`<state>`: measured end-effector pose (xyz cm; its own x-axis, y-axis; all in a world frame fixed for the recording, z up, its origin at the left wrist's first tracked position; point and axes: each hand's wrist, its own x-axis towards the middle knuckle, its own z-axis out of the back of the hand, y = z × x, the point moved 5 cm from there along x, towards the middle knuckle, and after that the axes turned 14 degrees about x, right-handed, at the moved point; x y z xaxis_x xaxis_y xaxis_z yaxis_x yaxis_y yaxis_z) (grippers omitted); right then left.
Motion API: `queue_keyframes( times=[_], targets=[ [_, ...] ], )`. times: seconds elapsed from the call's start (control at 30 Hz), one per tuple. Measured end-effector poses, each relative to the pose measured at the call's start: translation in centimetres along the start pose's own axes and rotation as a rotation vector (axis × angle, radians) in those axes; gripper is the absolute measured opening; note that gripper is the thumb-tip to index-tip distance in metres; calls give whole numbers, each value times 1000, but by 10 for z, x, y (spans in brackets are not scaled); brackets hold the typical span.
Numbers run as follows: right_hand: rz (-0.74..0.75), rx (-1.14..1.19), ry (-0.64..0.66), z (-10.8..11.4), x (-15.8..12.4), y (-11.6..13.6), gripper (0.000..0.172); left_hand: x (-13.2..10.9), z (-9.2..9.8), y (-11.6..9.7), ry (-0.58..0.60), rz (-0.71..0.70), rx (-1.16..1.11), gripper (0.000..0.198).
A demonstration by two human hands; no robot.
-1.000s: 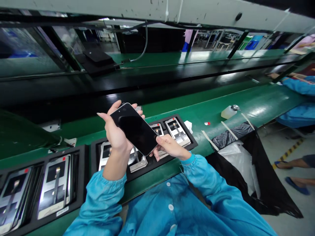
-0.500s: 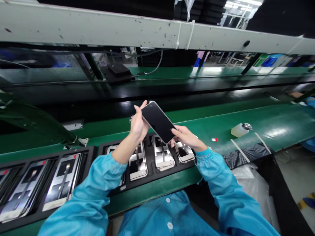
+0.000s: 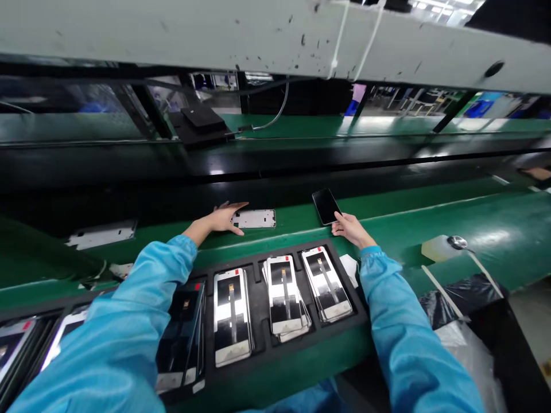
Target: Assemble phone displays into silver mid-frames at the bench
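Note:
A phone with a black screen (image 3: 325, 205) is in my right hand (image 3: 349, 228), pinched at its lower right corner, over the far part of the bench. My left hand (image 3: 221, 219) is at the left end of a light metal phone frame plate (image 3: 257, 218). Its thumb and fingers are spread to either side of that end; whether they touch it I cannot tell. Below both hands, a black foam tray (image 3: 257, 304) holds stacks of phone screens (image 3: 284, 295) with ribbon cables, in separate slots.
A second metal plate (image 3: 103, 234) lies at the left. Another tray of phone screens (image 3: 17, 344) is partly behind my left sleeve. A bottle of pale yellow liquid (image 3: 439, 249) stands to the right. A painted beam (image 3: 181, 34) crosses overhead, and a black strip (image 3: 181, 183) runs along behind.
Both hands held the phone together before. My left hand has let go and moved left to the metal plate, while my right hand has carried the phone right and farther away.

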<state>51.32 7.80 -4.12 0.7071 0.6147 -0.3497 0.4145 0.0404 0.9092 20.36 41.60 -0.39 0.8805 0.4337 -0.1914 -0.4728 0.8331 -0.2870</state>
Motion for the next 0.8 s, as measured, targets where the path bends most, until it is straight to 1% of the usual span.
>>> queue_keyframes(
  times=[0.1,0.17,0.23,0.3,0.37,0.47,0.5,0.57,0.63,0.7,0.77,0.8],
  targets=[
    [-49,-12,-71,9,19,-1,44,3,-13,1,4,-26,27,117],
    [-50,-17,-135,12,28,0,37,-2,-13,-4,-34,-23,43,106],
    [-35,-22,-199,12,32,2,30,-11,-6,-11,-100,3,65,103],
    [-17,-26,-252,10,32,2,28,-24,8,-22,-193,27,84,102],
    [4,-26,-292,8,30,3,38,-44,27,-33,-298,36,90,101],
    [43,-27,-333,6,25,4,55,-81,53,-49,-428,31,75,107],
    [57,-30,-341,5,23,4,56,-94,60,-54,-470,21,57,111],
    [84,-43,-344,2,19,7,53,-121,74,-63,-570,-19,-12,118],
    [116,-66,-323,-3,13,12,51,-148,85,-72,-675,-75,-105,123],
    [163,-105,-280,-7,0,19,52,-174,93,-83,-760,-135,-193,124],
    [223,-166,-209,-8,-23,24,54,-197,99,-93,-853,-176,-325,120],
    [254,-204,-164,-7,-39,24,55,-208,102,-97,-903,-173,-453,117]
  ],
)
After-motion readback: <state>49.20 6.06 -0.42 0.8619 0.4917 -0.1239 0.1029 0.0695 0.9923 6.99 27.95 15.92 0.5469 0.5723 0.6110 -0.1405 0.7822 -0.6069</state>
